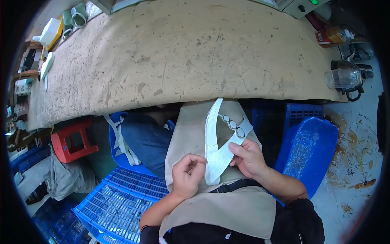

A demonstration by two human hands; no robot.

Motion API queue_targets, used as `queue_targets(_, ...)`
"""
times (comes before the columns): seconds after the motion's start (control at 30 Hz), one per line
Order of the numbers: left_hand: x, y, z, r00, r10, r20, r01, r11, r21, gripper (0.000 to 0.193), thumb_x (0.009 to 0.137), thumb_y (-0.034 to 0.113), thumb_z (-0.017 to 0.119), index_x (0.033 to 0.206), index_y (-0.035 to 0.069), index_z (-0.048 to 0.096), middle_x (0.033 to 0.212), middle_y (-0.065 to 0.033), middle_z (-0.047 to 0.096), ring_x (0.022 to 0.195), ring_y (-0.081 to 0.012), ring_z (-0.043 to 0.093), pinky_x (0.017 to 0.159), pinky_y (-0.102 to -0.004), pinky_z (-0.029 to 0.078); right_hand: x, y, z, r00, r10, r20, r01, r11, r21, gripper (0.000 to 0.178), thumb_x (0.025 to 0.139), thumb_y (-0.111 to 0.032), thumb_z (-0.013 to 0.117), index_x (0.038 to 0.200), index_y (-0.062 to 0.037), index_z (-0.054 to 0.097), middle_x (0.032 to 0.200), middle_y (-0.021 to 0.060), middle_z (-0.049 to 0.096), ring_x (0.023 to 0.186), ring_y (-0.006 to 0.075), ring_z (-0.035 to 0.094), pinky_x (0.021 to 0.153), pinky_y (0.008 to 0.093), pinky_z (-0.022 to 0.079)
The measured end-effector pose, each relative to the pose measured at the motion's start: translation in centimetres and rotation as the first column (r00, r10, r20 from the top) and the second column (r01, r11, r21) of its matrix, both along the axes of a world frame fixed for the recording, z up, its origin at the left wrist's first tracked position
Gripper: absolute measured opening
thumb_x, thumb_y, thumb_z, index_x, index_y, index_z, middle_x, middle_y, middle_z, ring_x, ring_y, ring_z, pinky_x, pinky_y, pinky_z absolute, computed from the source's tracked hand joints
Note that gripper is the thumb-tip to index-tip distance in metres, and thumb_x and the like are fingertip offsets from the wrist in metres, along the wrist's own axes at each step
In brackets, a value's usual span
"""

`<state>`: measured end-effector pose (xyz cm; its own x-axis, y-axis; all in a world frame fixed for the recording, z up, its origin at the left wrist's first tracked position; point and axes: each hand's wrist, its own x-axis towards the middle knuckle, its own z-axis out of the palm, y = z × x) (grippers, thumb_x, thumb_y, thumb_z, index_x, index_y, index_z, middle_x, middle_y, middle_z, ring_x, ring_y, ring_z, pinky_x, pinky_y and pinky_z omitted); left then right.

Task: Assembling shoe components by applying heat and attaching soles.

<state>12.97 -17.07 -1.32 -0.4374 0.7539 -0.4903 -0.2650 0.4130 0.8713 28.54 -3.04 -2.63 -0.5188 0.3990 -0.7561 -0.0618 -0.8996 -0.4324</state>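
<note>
Over my apron-covered lap I have a white, slightly sparkly sandal upper (219, 156), made of bands that meet in a V. Along one band sit round metal rings (240, 132) in a row. My right hand (248, 159) grips the wide part from the right, its thumb pressed on top and its fingers underneath. On the other side, my left hand (189, 175) is curled, with thumb and forefinger pinched at the upper's left edge. The long, narrow band points away from me toward the bench edge.
Ahead is a bench with a stained tan cover (183, 53). A blue bin (304, 150) stands to my right, blue crates (118, 203) and a red stool (73, 140) to my left. A glass jug (345, 77) is at far right. White strips (122, 144) hang over a blue seat.
</note>
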Motion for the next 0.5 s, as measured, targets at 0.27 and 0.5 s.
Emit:
queue_targets(0.27, -0.6, 1.7, -0.2, 0.996, 0.017, 0.086, -0.012, 0.998, -0.059, 0.011, 0.095, 0.007, 0.060, 0.088, -0.001, 0.061, 0.066, -0.0011, 0.056, 0.056, -0.0063, 0.045, 0.053, -0.0193, 0.038, -1.2, -1.2, -0.3, 0.998, -0.017, 0.056, 0.010, 0.991, 0.131, 0.021, 0.089, 0.003, 0.064, 0.109, 0.0069, 0.061, 0.092, 0.0168, 0.070, 0.073, 0.0190, 0.070, 0.063, 0.0245, 0.060)
queue_targets(0.5, -0.9, 2.0, -0.5, 0.998, -0.040, 0.050, 0.044, 0.996, -0.082, 0.015, 0.097, 0.011, 0.059, 0.088, -0.001, 0.059, 0.066, -0.0013, 0.056, 0.055, -0.0058, 0.046, 0.052, -0.0188, 0.037, -1.3, -1.0, -0.4, 0.993, 0.014, 0.113, -0.037, 0.978, 0.203, 0.013, 0.088, 0.002, 0.067, 0.100, 0.0075, 0.063, 0.087, 0.0146, 0.069, 0.070, 0.0158, 0.068, 0.061, 0.0220, 0.059)
